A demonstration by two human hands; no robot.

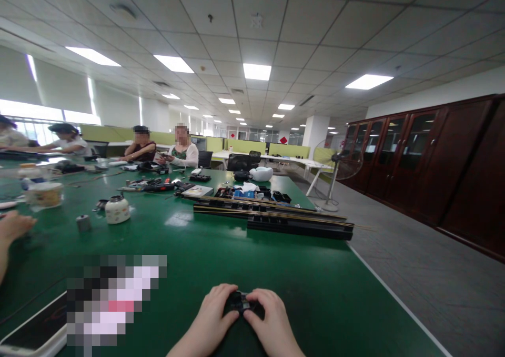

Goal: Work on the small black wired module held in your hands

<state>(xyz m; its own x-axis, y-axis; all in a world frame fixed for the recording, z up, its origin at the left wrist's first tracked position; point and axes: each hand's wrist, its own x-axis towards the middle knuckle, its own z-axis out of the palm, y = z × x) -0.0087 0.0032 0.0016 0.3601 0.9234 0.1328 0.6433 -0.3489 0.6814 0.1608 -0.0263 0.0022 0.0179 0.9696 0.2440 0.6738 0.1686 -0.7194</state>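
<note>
Near the front edge of the green table point(339, 288), a small black part point(240, 300) sits between my two hands. Its exact kind is hard to make out, as fingers cover much of it. My left hand point(215, 315) grips its left side, thumb and fingers closed round it. On the other side, my right hand point(271, 315) pinches it between thumb and fingertips. Something small and lighter shows in the middle of the part, close to both thumbs.
Long black rails with thin brass-coloured rods point(300, 228) lie across the table ahead. A white jar point(117, 209) and a grey cylinder point(83, 223) stand to the left. A phone point(35, 328) lies nearer. Another person's hand point(16, 228) is at far left; several people sit beyond.
</note>
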